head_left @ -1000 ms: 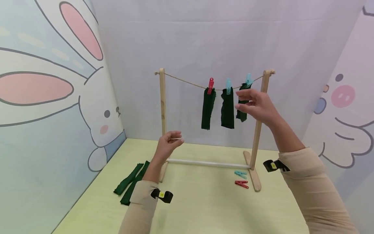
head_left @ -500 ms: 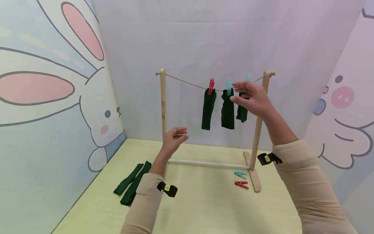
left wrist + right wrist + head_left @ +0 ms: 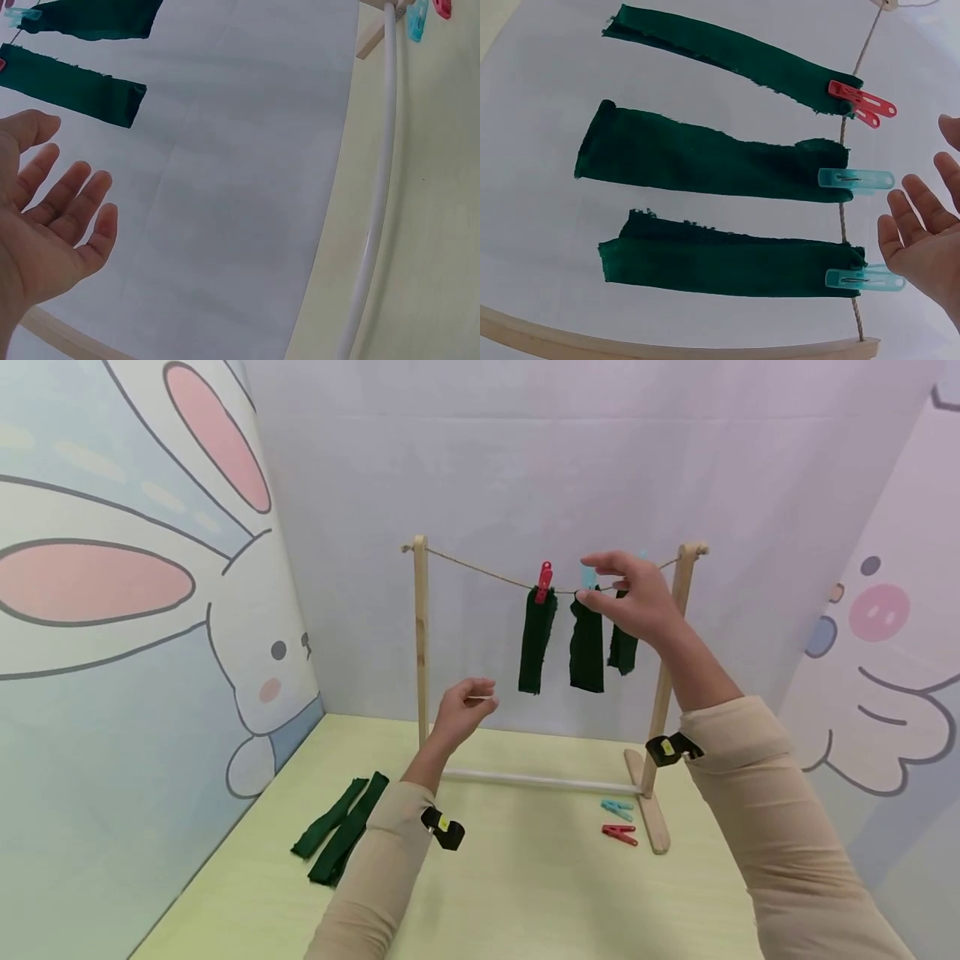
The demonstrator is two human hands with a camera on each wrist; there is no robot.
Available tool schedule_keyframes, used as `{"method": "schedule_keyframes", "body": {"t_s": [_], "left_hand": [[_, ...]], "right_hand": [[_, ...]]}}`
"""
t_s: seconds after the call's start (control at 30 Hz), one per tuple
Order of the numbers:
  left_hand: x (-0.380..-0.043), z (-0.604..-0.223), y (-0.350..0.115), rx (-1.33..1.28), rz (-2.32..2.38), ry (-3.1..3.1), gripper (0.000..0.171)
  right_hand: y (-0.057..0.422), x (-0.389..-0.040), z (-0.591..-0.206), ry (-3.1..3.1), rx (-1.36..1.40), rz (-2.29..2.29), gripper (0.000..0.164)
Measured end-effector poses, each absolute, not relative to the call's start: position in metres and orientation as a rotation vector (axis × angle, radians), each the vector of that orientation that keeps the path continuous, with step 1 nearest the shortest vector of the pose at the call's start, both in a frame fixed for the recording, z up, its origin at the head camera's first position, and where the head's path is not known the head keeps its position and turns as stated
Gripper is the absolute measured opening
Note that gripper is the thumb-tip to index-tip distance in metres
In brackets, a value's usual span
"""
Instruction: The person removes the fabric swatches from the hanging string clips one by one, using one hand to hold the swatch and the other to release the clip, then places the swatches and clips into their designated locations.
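Note:
Three dark green cloth strips hang on a twine line: one (image 3: 537, 647) under a red clothespin (image 3: 544, 583), and a middle strip (image 3: 587, 652) and a right strip (image 3: 623, 647) under light blue clothespins. My right hand (image 3: 637, 597) is raised at the line with nothing in its relaxed fingers, partly covering the two blue clothespins. In the right wrist view, the middle clothespin (image 3: 855, 178) and the lower one (image 3: 864, 280) lie nearest that hand's fingers. Lower and to the left, my left hand (image 3: 463, 714) hovers with fingers spread and holds nothing.
The line is tied between two wooden posts (image 3: 422, 635), joined low down by a white rod (image 3: 540, 781). A blue clothespin (image 3: 617, 808) and a red clothespin (image 3: 619, 834) lie near the right foot. Two green strips (image 3: 348, 831) lie on the table at left.
My right hand has moved left and up along the line, from the right strip toward the middle one. The left hand has drifted right and slightly up. The hanging strips stay in place.

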State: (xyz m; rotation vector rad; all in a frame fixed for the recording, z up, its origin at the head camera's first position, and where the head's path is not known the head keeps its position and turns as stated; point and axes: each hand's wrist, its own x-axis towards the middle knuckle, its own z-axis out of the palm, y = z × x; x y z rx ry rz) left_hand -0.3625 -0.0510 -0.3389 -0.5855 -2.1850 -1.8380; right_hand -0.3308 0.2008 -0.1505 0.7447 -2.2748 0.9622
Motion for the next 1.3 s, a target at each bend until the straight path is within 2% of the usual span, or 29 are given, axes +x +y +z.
{"method": "schedule_keyframes", "body": {"t_s": [0.6,1.03,1.2,1.3], "left_hand": [[-0.383,-0.326,-0.024,-0.547,-1.907,-2.184,0.030],[-0.384,-0.327,-0.004,-0.656,-2.022,-2.217,0.057],[-0.381,-0.326,0.000,-0.730,-2.035,-2.184,0.054],[-0.372,-0.322,-0.002,-0.715,-2.028,-2.166,0.045]], "right_hand": [[0.194,-0.360,-0.138,-2.376,0.665,0.855,0.045],[0.195,-0.371,-0.141,-2.411,0.669,0.857,0.045],[0.188,-0.371,-0.140,-2.423,0.687,0.825,0.047],[0.183,-0.371,-0.140,-2.448,0.695,0.805,0.047]]}}
